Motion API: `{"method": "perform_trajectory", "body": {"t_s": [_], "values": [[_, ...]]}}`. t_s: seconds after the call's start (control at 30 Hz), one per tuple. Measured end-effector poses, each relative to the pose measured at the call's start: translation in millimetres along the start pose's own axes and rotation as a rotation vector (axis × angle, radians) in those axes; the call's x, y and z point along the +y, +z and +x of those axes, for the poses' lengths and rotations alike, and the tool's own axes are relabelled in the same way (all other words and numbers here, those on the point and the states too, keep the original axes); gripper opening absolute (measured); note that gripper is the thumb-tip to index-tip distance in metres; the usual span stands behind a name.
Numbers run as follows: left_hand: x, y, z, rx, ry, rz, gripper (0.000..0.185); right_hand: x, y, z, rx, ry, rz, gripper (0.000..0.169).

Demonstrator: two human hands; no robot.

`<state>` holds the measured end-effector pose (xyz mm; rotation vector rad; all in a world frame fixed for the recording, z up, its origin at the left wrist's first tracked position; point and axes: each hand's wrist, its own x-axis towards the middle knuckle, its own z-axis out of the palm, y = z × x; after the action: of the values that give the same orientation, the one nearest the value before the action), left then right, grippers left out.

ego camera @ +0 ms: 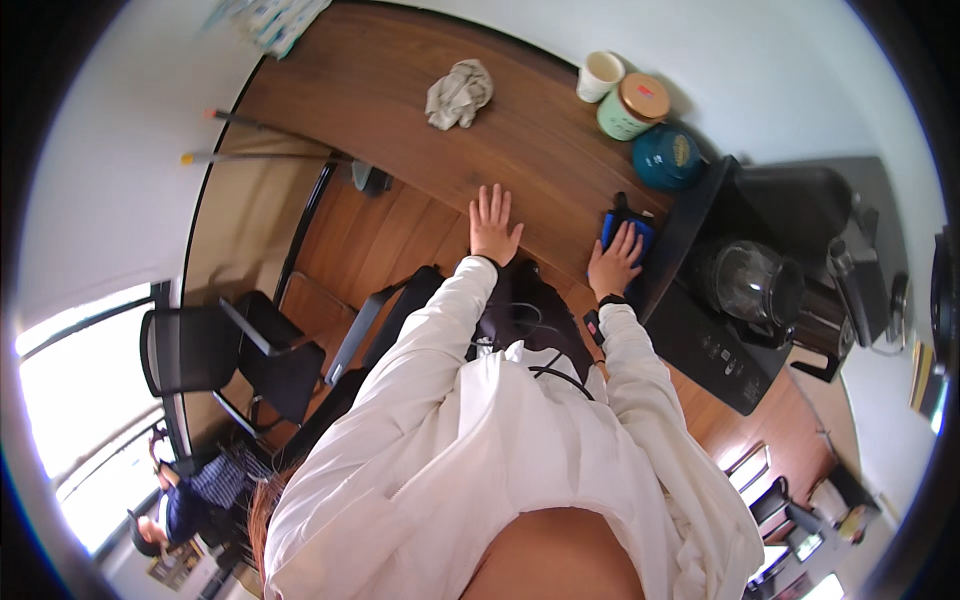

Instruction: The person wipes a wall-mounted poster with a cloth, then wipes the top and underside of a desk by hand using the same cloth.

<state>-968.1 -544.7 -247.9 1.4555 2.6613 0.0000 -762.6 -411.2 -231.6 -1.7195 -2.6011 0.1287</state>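
Palm down at the front edge of the brown wooden tabletop, my left hand has its fingers spread and nothing in it. My right hand lies flat over a blue and black fabric pouch, partly covering it; the fingers are slightly apart and not curled around it. Beyond my left hand, a crumpled grey-beige cloth sits on the tabletop. At the back right stand a white paper cup, a pale green jar with a copper-coloured lid and a teal rounded jar.
A black coffee machine with a glass carafe stands right of my right hand. Two long handles lean at the left end. Black chairs stand left behind me. A seated person is at lower left, another person at lower right.
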Motion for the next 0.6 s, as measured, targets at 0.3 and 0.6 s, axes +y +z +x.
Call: {"method": "perform_trajectory", "body": {"t_s": [0.3,0.6], "values": [[15.8,-2.2,-1.4,-0.014,-0.11,-0.019,0.08,10.3,3.0,3.2,-0.006,-0.071,-0.056,0.074],[4.0,-10.4,-0.4,-0.032,-0.018,-0.136,0.081,-6.8,4.1,-2.3,-0.02,0.058,-0.024,0.071]]}}
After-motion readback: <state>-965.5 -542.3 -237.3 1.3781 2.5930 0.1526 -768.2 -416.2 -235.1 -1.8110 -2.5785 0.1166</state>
